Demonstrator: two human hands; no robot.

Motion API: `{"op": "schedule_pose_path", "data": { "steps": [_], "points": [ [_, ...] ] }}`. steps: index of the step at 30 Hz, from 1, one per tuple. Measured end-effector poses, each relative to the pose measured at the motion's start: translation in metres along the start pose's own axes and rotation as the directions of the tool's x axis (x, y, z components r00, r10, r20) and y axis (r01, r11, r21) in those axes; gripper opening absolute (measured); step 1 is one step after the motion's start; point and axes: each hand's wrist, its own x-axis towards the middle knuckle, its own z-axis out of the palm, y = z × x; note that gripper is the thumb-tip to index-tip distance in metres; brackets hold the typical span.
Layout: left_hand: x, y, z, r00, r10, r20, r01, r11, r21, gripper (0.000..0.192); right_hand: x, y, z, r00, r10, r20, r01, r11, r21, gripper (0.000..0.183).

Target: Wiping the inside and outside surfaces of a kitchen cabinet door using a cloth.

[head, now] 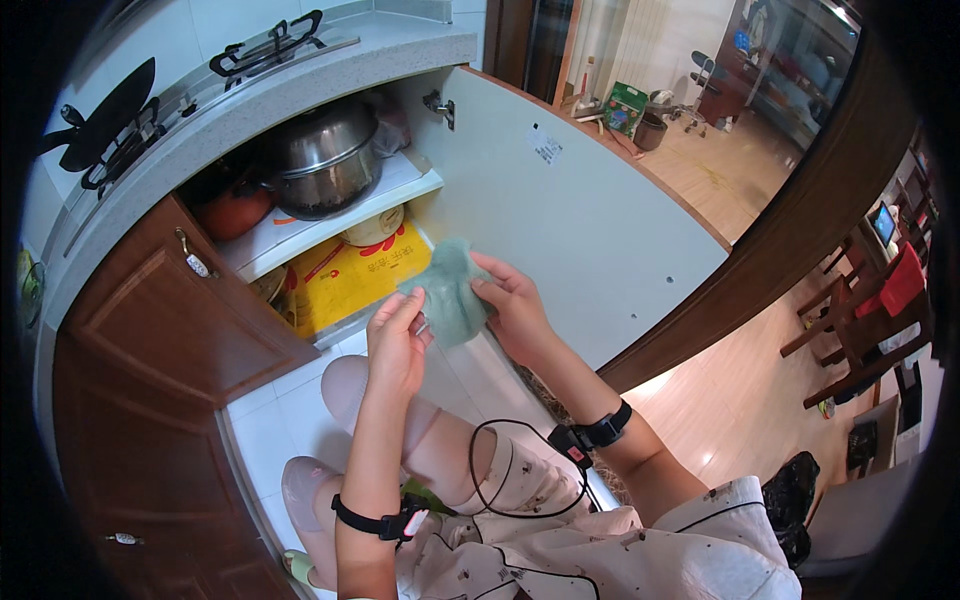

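Note:
Both hands hold a thin green cloth (452,304) in front of the open kitchen cabinet. My left hand (397,330) pinches its left edge between thumb and fingers. My right hand (514,300) grips the upper right side. Behind the cloth, a lidded steel pot (326,165) stands on the cabinet's white shelf (337,229), beside a reddish-brown pot (232,214). Below, a yellow printed sheet (360,270) lines the cabinet floor, with a pale round container (375,225) on it.
The cabinet door (570,195) stands open at the right; a closed wooden door (187,300) is at the left. Above runs a stone countertop (420,45) with gas burners and a black pan (112,112). A black cable (474,450) loops over my lap between the wrist straps.

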Motion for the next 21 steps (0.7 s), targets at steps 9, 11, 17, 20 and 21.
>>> {"op": "schedule_pose_path", "data": {
  "steps": [9,11,17,20,21],
  "points": [
    [-0.012,-0.017,0.017,0.974,-0.139,-0.179,0.118,0.985,-0.125,0.02,-0.019,0.052,-0.011,0.662,-0.487,0.569,0.613,-0.085,-0.786,0.046],
    [-0.013,-0.024,0.014,0.984,-0.115,-0.133,0.109,0.993,-0.053,0.021,-0.022,0.056,-0.017,0.694,-0.464,0.55,0.603,-0.042,-0.796,0.046],
    [-0.015,-0.03,-0.005,0.98,0.006,-0.201,0.005,0.998,0.055,0.022,-0.011,0.054,-0.008,0.701,-0.408,0.585,0.674,0.11,-0.731,0.046],
    [-0.02,-0.016,-0.011,0.96,0.077,-0.27,-0.067,0.997,0.044,0.021,0.0,0.053,0.004,0.699,-0.371,0.612,0.701,0.184,-0.689,0.048],
    [-0.024,-0.009,-0.014,0.945,0.115,-0.307,-0.101,0.993,0.061,0.021,0.004,0.054,0.011,0.684,-0.357,0.637,0.721,0.191,-0.667,0.047]
  ]
}}
